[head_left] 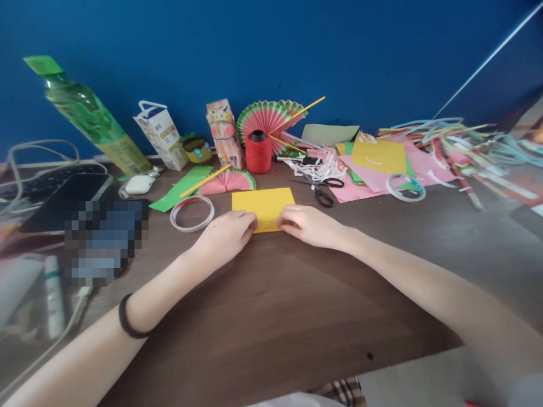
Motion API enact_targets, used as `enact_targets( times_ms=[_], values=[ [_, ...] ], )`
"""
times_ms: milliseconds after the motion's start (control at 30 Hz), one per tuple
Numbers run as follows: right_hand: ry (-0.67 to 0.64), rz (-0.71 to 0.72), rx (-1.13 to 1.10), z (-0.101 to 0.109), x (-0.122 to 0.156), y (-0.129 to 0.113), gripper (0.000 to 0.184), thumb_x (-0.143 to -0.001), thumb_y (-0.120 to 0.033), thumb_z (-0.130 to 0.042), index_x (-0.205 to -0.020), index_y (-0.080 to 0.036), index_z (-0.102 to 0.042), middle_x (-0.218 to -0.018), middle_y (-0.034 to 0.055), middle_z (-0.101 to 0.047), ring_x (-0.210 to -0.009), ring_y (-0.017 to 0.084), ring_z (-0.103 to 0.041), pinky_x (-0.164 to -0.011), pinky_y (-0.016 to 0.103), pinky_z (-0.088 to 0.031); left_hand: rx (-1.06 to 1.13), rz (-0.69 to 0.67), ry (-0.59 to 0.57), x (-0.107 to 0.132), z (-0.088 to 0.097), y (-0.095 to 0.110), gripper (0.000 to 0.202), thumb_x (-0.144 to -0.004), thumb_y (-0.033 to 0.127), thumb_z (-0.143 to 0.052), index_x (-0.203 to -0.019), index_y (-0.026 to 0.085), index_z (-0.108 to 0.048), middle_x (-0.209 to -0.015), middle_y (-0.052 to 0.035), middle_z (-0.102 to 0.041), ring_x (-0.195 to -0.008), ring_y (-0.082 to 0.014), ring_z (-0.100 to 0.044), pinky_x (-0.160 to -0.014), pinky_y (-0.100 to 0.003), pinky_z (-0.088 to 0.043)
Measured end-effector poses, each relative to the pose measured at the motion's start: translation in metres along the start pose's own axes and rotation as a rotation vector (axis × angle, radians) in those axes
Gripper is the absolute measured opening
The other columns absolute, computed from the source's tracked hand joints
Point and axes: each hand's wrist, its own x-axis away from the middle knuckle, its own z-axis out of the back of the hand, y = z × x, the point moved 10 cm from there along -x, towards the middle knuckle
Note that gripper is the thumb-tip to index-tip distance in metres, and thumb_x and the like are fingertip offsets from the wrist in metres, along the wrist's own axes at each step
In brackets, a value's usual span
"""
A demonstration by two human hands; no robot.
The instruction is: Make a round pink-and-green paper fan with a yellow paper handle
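A yellow sheet of paper [263, 204] lies flat on the brown table [271, 305], in the middle. My left hand [227, 233] rests on its near left corner, fingers curled and pinching the edge. My right hand [309, 225] presses the near right corner in the same way, fingers closed on the paper. Both forearms reach in from the bottom corners. A black band is on my left wrist.
A tape ring [192, 213] lies left of the paper, a pink paper fan [227, 182] and red thread spool [258, 151] behind it. Scissors [324, 191], another tape ring [405, 187] and coloured paper scraps [382, 161] sit at the right. Bottle [91, 116], cartons, keyboard at the left.
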Motion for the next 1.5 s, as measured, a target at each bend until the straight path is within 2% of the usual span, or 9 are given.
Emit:
enact_targets(
  times_ms=[167,333,667,900,1033,1200,1300,1500],
  values=[
    [0.024,-0.07,-0.062,-0.001,0.0,0.008,0.008,-0.087,-0.017,-0.048,-0.085,-0.015,-0.055,-0.085,0.0053,-0.06,-0.079,0.015,-0.053,-0.072,0.026,-0.039,0.023,-0.007,0.006,0.0,-0.001,-0.002,0.017,-0.083,0.012,-0.04,-0.081,0.017,-0.057,-0.084,-0.0047,-0.06,-0.081,-0.0183,-0.057,-0.071,-0.029,-0.044],
    [0.027,-0.094,-0.063,-0.003,-0.001,0.011,0.006,-0.087,-0.018,-0.049,-0.084,-0.016,-0.054,-0.081,0.0037,-0.057,-0.074,0.014,-0.05,-0.068,0.025,-0.037,-0.107,-0.069,0.061,0.001,0.002,0.006,0.02,-0.085,0.012,-0.038,-0.081,0.017,-0.058,-0.084,-0.0056,-0.06,-0.084,-0.0194,-0.056,-0.073,-0.03,-0.044],
    [0.08,0.008,0.071,0.003,-0.001,0.006,0.008,-0.086,-0.022,-0.052,-0.08,-0.017,-0.053,-0.082,0.0043,-0.055,-0.08,0.016,-0.049,-0.072,0.027,-0.035,-0.252,-0.136,0.092,0.007,0.005,0.017,0.02,-0.083,0.008,-0.042,-0.077,0.017,-0.058,-0.074,-0.0049,-0.06,-0.074,-0.0196,-0.056,-0.062,-0.03,-0.04],
    [0.031,0.008,0.111,-0.002,-0.001,0.006,0.01,-0.088,-0.021,-0.049,-0.081,-0.017,-0.054,-0.08,0.0047,-0.059,-0.078,0.016,-0.052,-0.067,0.026,-0.033,-0.326,-0.199,0.051,0.008,0.002,0.025,0.021,-0.079,0.002,-0.042,-0.079,0.016,-0.059,-0.073,-0.0062,-0.059,-0.072,-0.0215,-0.057,-0.06,-0.032,-0.041],
    [0.022,0.022,0.118,-0.001,-0.001,0.006,0.01,-0.088,-0.02,-0.049,-0.081,-0.017,-0.055,-0.078,0.0044,-0.059,-0.076,0.016,-0.052,-0.066,0.026,-0.033,-0.342,-0.17,0.032,0.008,0.001,0.023,0.024,-0.078,0.0,-0.042,-0.084,0.016,-0.059,-0.078,-0.0073,-0.06,-0.074,-0.0218,-0.058,-0.056,-0.03,-0.04],
    [-0.016,0.046,0.072,0.0,0.0,0.006,0.01,-0.084,-0.027,-0.056,-0.082,-0.017,-0.054,-0.075,0.0032,-0.057,-0.073,0.016,-0.051,-0.065,0.025,-0.034,-0.304,-0.141,0.033,0.007,0.002,0.017,0.016,-0.085,0.012,-0.043,-0.083,0.016,-0.058,-0.077,-0.0061,-0.061,-0.075,-0.0214,-0.059,-0.06,-0.03,-0.041],
    [-0.045,0.038,0.063,-0.001,-0.001,0.008,0.01,-0.085,-0.026,-0.055,-0.081,-0.017,-0.054,-0.076,0.0036,-0.058,-0.074,0.016,-0.052,-0.065,0.025,-0.035,-0.299,-0.122,0.021,0.005,0.001,0.014,0.018,-0.086,0.013,-0.041,-0.082,0.017,-0.058,-0.078,-0.0054,-0.062,-0.076,-0.021,-0.059,-0.061,-0.03,-0.041],
    [-0.047,0.011,0.024,-0.002,-0.003,0.011,0.013,-0.088,-0.024,-0.049,-0.08,-0.016,-0.055,-0.08,0.0053,-0.061,-0.078,0.016,-0.055,-0.07,0.026,-0.037,-0.095,0.055,-0.004,0.002,0.001,-0.003,0.02,-0.087,0.017,-0.038,-0.081,0.018,-0.058,-0.084,-0.0047,-0.065,-0.079,-0.0196,-0.06,-0.067,-0.029,-0.043]
  ],
)
